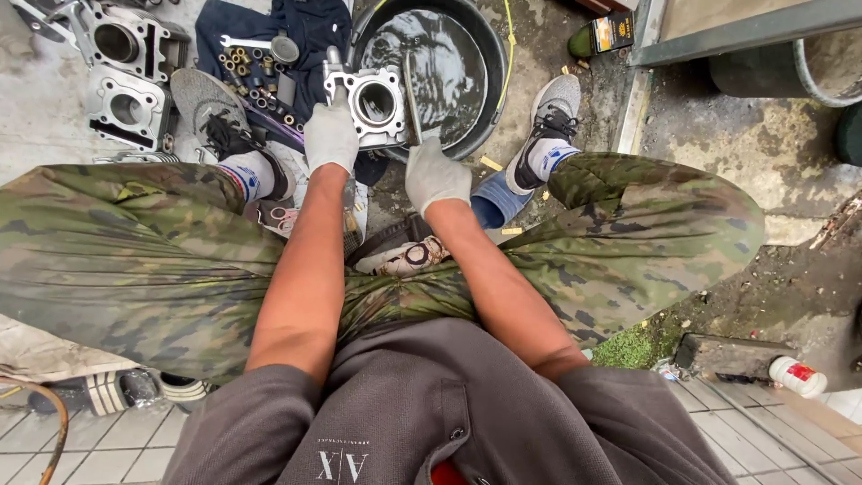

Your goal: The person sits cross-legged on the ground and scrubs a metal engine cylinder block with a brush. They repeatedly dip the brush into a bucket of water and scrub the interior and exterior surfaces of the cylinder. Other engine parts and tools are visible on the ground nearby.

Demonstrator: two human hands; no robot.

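Observation:
My left hand [330, 135], in a grey glove, grips the left side of a metal engine cylinder block [375, 103] held at the rim of a black basin [489, 63] of dark liquid. My right hand [435, 175], also gloved, holds a thin flat tool [412, 99] that lies against the block's right side. The block's round bore faces up towards me. My knees in camouflage trousers spread to both sides below the hands.
Two more engine blocks [126, 72] lie on the concrete at the top left. A dark cloth [296, 27] carries a spanner and several small sockets. A small green and black bottle [603, 34] stands right of the basin. A white bottle [797, 375] lies at the lower right.

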